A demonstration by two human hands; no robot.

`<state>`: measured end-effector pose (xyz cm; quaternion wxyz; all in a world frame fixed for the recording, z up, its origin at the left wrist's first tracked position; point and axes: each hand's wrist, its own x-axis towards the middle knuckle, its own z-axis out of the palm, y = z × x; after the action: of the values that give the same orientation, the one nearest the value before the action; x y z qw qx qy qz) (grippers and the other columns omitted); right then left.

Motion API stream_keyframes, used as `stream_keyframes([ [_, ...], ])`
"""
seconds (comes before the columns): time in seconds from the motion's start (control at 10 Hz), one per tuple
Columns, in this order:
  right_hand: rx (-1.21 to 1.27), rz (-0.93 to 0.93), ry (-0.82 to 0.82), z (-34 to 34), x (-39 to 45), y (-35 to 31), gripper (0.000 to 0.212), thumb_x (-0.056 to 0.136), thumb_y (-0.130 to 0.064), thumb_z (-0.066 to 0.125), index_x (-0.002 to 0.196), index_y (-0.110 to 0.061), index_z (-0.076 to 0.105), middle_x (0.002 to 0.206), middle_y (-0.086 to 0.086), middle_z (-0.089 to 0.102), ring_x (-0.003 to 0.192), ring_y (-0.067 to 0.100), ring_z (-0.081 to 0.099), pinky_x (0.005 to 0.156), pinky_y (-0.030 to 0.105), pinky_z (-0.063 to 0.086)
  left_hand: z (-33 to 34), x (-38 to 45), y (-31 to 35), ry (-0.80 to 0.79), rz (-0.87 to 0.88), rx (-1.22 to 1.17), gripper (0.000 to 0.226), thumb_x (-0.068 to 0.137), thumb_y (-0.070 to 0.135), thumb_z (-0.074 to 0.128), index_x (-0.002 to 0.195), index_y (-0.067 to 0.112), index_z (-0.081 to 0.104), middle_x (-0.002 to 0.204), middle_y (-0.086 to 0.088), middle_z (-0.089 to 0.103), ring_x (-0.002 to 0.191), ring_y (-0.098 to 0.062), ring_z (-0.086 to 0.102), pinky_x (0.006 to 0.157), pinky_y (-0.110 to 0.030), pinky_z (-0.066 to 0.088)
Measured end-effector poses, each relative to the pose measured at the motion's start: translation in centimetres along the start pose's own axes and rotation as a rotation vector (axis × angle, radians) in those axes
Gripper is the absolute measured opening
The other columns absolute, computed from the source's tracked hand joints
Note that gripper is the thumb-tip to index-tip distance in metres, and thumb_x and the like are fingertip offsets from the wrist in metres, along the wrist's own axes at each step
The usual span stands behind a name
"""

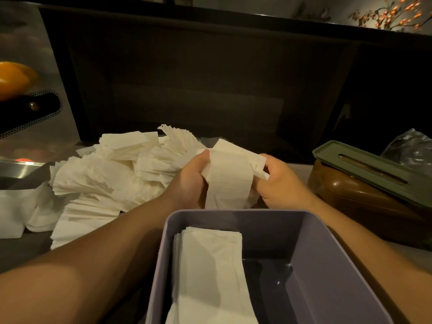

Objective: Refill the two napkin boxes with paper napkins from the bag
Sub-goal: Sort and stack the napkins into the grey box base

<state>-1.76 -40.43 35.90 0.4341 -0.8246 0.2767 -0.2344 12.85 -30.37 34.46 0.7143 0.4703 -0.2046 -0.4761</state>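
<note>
Left hand (pixel 190 181) and right hand (pixel 279 183) were curled round a napkin stack (pixel 230 174), held just beyond the purple box (pixel 327 258); box part-filled, brown box (pixel 357 197) unchecked.

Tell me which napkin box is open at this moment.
The purple box nearest the camera: lidless, with napkins stacked along its left side. The brown box at right has a green slotted lid on top.
</note>
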Motion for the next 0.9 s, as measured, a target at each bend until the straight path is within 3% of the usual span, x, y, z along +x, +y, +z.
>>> stream_keyframes([
  [0.1,0.083,-0.083,0.101,-0.5,0.0,-0.3,0.023,0.104,-0.025,0.053,0.126,-0.033,0.053,0.108,-0.018,0.056,0.101,0.002,0.056,0.072,0.014,0.046,2.0,-3.7,0.6,0.14,0.112,0.044,0.029,0.103,0.037,0.035,0.105,0.018,0.057,0.114,-0.004,0.063,0.107,-0.017,0.061,0.064,-0.02,0.054],
  [0.2,0.222,-0.17,0.126,-1.6,-0.1,-0.6,0.023,0.106,-0.033,0.045,0.126,-0.035,0.057,0.112,-0.02,0.055,0.105,0.001,0.055,0.077,0.012,0.043,1.9,-3.0,0.6,0.117,0.071,0.077,0.04,0.104,0.039,0.033,0.128,0.014,0.054,0.127,-0.009,0.059,0.117,-0.027,0.059,0.068,-0.025,0.055],
  [0.3,0.111,-0.274,-0.048,-1.8,-0.4,-0.7,0.038,0.086,-0.058,0.049,0.119,-0.04,0.057,0.121,-0.015,0.055,0.115,0.005,0.054,0.083,0.014,0.047,0.9,-2.0,0.6,0.087,-0.013,0.132,0.05,0.103,0.048,0.027,0.137,0.02,0.047,0.127,-0.004,0.061,0.115,-0.025,0.06,0.088,-0.036,0.051],
  [0.4,0.018,-0.273,-0.107,-1.2,-0.4,-0.2,0.039,0.069,-0.058,0.065,0.105,-0.044,0.06,0.119,-0.021,0.051,0.112,0.007,0.054,0.084,0.015,0.05,0.9,-2.2,0.6,0.098,-0.084,0.137,0.058,0.097,0.058,0.035,0.141,0.021,0.043,0.132,-0.009,0.061,0.119,-0.034,0.059,0.103,-0.051,0.046],
  [0.5,-0.006,-0.283,-0.075,-0.9,-0.5,0.0,0.027,0.072,-0.042,0.081,0.094,-0.039,0.065,0.116,-0.021,0.054,0.114,0.009,0.056,0.085,0.02,0.055,1.2,-2.3,0.8,0.071,-0.079,0.168,0.057,0.098,0.056,0.033,0.142,0.021,0.041,0.131,-0.002,0.057,0.123,-0.034,0.055,0.107,-0.045,0.043],
  [0.6,-0.009,-0.305,-0.071,-1.1,-0.2,0.0,0.024,0.073,-0.041,0.081,0.091,-0.031,0.068,0.115,-0.015,0.061,0.113,0.012,0.061,0.09,0.028,0.059,1.6,-2.6,0.8,0.028,-0.067,0.207,0.033,0.101,0.049,0.031,0.105,0.025,0.052,0.081,0.0,0.069,0.082,-0.022,0.063,0.074,-0.034,0.052],
  [0.7,-0.015,-0.289,-0.106,-1.2,-0.3,0.1,0.043,0.062,-0.062,0.072,0.095,-0.034,0.068,0.112,-0.014,0.068,0.11,0.014,0.065,0.092,0.042,0.059,1.2,-2.2,0.6,0.044,-0.05,0.245,0.03,0.101,0.05,0.032,0.087,0.026,0.045,0.053,0.003,0.068,0.055,-0.017,0.066,0.052,-0.028,0.055],
  [0.8,-0.044,-0.297,-0.096,-1.1,-0.1,0.4,0.03,0.075,-0.044,0.08,0.098,-0.036,0.064,0.107,-0.013,0.068,0.104,0.01,0.065,0.087,0.034,0.06,1.6,-2.6,0.8,0.055,-0.105,0.222,0.033,0.098,0.054,0.032,0.095,0.026,0.049,0.083,-0.005,0.068,0.073,-0.022,0.066,0.059,-0.033,0.057],
  [0.9,-0.062,-0.318,-0.099,-1.4,0.0,0.4,0.033,0.077,-0.034,0.083,0.1,-0.042,0.062,0.107,-0.015,0.067,0.101,0.007,0.065,0.083,0.025,0.059,1.6,-2.6,0.7,0.071,-0.118,0.198,0.037,0.097,0.057,0.034,0.101,0.025,0.051,0.099,-0.007,0.065,0.089,-0.027,0.064,0.078,-0.041,0.052],
])
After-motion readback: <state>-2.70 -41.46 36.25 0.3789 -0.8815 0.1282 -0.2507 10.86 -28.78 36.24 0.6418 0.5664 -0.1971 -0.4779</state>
